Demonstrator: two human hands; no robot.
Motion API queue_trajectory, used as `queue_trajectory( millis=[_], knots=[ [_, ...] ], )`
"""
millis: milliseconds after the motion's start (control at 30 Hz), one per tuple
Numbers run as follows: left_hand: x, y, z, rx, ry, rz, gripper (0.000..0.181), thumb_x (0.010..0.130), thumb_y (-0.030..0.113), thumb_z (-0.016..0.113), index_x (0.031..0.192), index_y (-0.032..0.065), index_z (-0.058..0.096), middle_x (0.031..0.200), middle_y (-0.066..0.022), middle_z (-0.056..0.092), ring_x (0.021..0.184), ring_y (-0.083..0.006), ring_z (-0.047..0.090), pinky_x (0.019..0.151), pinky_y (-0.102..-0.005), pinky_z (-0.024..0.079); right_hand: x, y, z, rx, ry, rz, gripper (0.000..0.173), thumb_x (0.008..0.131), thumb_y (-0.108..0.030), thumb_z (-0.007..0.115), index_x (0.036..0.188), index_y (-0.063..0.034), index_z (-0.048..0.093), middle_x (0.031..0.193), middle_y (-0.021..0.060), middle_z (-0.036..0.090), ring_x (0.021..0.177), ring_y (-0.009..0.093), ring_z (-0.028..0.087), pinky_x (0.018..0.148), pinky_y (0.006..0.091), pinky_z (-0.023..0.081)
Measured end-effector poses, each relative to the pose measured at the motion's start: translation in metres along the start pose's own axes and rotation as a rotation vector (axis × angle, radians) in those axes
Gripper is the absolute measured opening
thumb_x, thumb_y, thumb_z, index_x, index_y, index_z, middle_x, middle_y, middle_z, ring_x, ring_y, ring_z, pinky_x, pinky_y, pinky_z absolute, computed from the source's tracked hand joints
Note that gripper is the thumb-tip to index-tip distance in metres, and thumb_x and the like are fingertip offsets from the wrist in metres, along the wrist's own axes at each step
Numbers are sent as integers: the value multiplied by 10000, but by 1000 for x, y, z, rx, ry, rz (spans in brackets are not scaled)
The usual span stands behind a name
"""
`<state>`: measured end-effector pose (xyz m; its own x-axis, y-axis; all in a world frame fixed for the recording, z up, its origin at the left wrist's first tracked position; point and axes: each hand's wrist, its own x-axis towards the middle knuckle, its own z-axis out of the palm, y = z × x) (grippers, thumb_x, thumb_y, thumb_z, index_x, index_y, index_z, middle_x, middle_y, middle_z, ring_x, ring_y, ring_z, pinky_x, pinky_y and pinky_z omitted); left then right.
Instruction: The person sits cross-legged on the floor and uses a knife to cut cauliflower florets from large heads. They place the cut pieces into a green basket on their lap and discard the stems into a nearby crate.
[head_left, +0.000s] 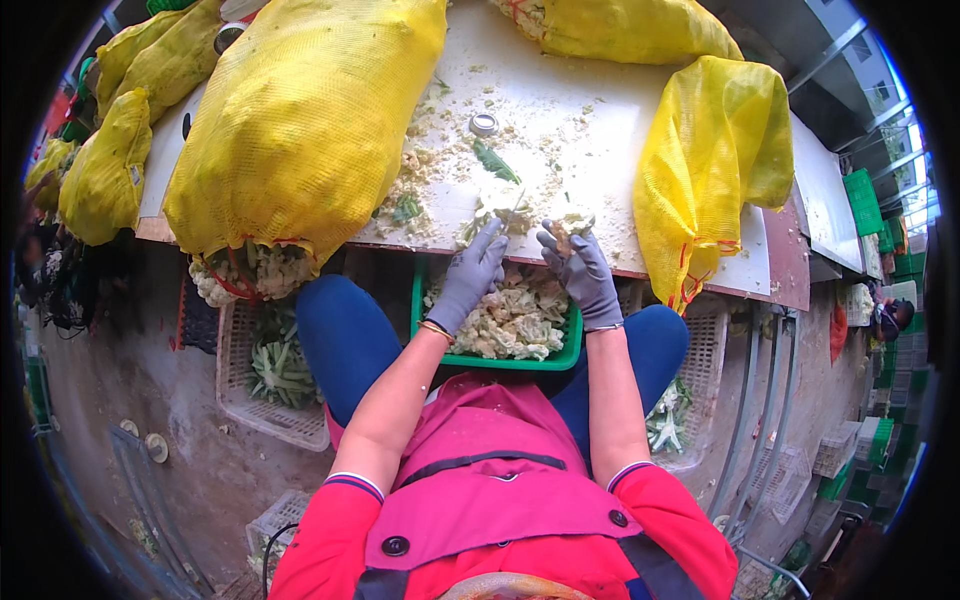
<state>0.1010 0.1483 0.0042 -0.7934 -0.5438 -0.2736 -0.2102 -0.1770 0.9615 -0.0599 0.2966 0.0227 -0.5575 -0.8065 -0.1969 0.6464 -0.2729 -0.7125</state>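
Note:
Both hands wear grey gloves over the table's front edge. My left hand (474, 271) is at a pale cauliflower piece (501, 206) with green leaf bits; glare hides whether a tool is in its fingers. My right hand (581, 271) grips a cauliflower floret (571, 225), brownish on one side. Below the hands, between my knees, a green plastic crate (495, 363) holds many cauliflower florets (516, 319). Just beyond the hands lie a green leaf (495, 161), a round metal-rimmed object (484, 124) and scattered crumbs on the white tabletop (600, 150).
A large yellow mesh sack (307, 127) of cauliflower overhangs the table at left; a slack yellow sack (705, 165) hangs at right. Plastic baskets with stalks and leaves (281, 367) flank my legs. Metal frames (757, 420) stand at right. Another person (892, 319) is far right.

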Motion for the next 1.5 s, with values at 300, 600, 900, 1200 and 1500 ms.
queue_trajectory(
  millis=[300,600,900,1200,1500],
  knots=[
    [-44,41,9,722,63,649,513,1039,408,505,1493,172,461,902,-157,719,745,-320,697,635,-422,528,-23,-13,15,-812,160,-127,425,867,-117,774,1243,-8,608,918,16,644,784,36,558,684,209,495],
    [-28,40,-36,248,151,78,558,1058,442,470,1538,165,398,620,-39,572,495,-115,529,487,-271,442,-37,-5,44,-828,131,-226,494,865,-74,772,1312,15,581,1137,45,641,966,71,598,826,222,513],
    [-78,63,6,37,-208,179,539,1067,378,482,1554,168,388,609,32,482,507,-36,422,506,-208,372,-48,-4,51,-758,61,-208,517,837,19,747,1326,23,577,1202,63,654,1045,92,614,893,244,523],
    [-60,17,16,72,-200,214,472,1070,349,492,1495,145,475,599,51,459,485,-35,396,485,-213,335,-60,5,32,-631,44,-3,468,832,-9,763,1278,33,625,1103,40,703,984,83,637,881,248,525],
    [-60,-8,30,-151,-208,-5,441,1055,346,530,1429,113,537,624,32,509,482,-34,424,456,-193,327,-63,29,-3,-509,38,39,481,814,33,716,1285,38,619,1142,64,701,1016,120,653,909,265,522]
  ],
)
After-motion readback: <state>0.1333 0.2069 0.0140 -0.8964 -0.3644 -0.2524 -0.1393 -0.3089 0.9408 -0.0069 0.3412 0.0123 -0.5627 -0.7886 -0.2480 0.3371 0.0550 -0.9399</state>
